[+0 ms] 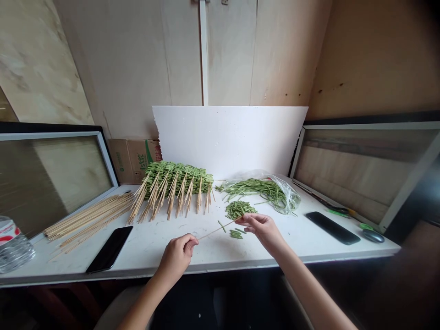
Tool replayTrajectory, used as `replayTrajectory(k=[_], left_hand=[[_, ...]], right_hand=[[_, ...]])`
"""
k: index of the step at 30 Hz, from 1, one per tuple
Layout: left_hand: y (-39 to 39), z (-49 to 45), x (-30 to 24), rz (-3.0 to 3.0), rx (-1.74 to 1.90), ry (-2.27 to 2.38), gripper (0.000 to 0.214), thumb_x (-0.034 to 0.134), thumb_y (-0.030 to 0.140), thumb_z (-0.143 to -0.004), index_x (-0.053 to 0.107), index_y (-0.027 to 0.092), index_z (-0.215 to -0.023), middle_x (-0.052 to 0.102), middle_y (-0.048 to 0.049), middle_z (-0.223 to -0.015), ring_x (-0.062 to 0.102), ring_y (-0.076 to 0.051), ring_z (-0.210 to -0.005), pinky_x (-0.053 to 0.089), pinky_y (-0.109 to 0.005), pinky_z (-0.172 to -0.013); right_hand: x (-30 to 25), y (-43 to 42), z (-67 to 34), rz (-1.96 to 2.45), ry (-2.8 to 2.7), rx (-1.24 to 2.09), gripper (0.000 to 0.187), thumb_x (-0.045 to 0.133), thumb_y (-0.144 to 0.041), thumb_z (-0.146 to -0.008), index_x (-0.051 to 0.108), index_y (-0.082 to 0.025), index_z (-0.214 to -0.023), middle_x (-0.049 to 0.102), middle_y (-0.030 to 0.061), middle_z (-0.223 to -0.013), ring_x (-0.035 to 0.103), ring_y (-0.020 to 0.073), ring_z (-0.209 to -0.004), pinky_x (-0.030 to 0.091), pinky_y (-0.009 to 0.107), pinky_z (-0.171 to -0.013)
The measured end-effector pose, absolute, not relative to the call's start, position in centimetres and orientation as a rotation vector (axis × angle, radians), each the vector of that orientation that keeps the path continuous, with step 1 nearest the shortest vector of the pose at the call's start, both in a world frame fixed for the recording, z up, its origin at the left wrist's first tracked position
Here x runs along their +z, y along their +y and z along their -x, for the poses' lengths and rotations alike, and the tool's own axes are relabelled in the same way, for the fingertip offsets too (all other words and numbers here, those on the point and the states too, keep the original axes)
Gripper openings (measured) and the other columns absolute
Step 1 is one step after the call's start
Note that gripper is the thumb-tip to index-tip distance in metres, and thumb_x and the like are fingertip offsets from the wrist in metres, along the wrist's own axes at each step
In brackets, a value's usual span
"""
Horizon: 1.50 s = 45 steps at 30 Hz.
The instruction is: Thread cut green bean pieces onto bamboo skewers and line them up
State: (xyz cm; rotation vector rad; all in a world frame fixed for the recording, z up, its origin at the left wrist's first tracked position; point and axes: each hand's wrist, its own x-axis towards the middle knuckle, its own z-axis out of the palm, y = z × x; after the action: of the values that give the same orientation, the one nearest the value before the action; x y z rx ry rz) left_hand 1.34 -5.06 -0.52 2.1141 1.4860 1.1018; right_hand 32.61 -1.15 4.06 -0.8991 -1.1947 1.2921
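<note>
My left hand is pinched shut on the near end of a thin bamboo skewer that lies low over the white table. My right hand is closed at the skewer's far tip, fingers pinched on a short green bean piece. Another cut piece sits on the skewer, and a few more lie under my right hand. Just beyond is a small heap of cut bean pieces.
Finished bean skewers are stacked at the back. Bare skewers lie at left beside a black phone and a water bottle. A plastic bag of long beans, another phone and scissors lie at right.
</note>
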Motion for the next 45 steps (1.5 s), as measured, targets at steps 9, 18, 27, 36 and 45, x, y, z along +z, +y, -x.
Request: replayTrajectory(k=[9,18,27,36,45], left_hand=[[-5.3,-1.4,-0.3,-2.169,1.078,1.541,0.032,0.045,0.032,-0.1,0.066,0.021,-0.079,0.056,0.0019,-0.058,0.055,-0.016,-0.056,0.04,-0.025,-0.061],[-5.4,-1.9,-0.4,-2.147,1.114,1.512,0.034,0.041,0.037,-0.103,0.066,0.021,-0.085,0.057,0.002,-0.061,0.056,-0.016,-0.056,0.041,-0.025,-0.061],[-6.3,-2.8,0.3,-2.218,1.131,1.543,0.035,0.041,0.034,-0.103,0.066,0.022,-0.081,0.059,0.0006,-0.059,0.057,-0.016,-0.055,0.04,-0.025,-0.061],[-6.4,-2.8,0.8,-2.12,1.131,1.531,0.034,0.041,0.035,-0.103,0.066,0.021,-0.085,0.06,0.0017,-0.061,0.058,-0.016,-0.056,0.041,-0.026,-0.062],[-5.2,-2.0,-0.2,-2.045,1.08,1.595,0.032,0.04,0.033,-0.101,0.067,0.022,-0.087,0.061,0.002,-0.06,0.059,-0.017,-0.058,0.041,-0.027,-0.063]], right_hand=[[4.4,-1.5,-32.2,0.926,-1.252,1.293,0.041,0.086,-0.055,-0.073,0.081,-0.018,-0.092,0.081,0.0144,-0.099,0.075,0.0336,-0.105,0.061,0.04,-0.084],[3.9,-1.3,-31.9,0.905,-1.154,1.213,0.038,0.086,-0.052,-0.075,0.081,-0.02,-0.095,0.081,0.012,-0.097,0.074,0.0319,-0.104,0.061,0.038,-0.081],[3.3,-2.6,-28.7,0.894,-1.215,1.163,0.037,0.087,-0.054,-0.073,0.078,-0.021,-0.084,0.079,0.0114,-0.1,0.069,0.0353,-0.115,0.061,0.04,-0.083],[2.7,-2.4,-28.4,0.889,-1.32,1.223,0.037,0.08,-0.054,-0.081,0.079,-0.021,-0.097,0.075,0.0091,-0.114,0.068,0.0309,-0.111,0.061,0.042,-0.087],[-0.6,0.8,-33.3,1.474,-1.988,0.139,0.024,0.061,-0.035,-0.094,0.081,-0.024,-0.101,0.075,0.0125,-0.101,0.062,0.0361,-0.103,0.05,0.051,-0.09]])
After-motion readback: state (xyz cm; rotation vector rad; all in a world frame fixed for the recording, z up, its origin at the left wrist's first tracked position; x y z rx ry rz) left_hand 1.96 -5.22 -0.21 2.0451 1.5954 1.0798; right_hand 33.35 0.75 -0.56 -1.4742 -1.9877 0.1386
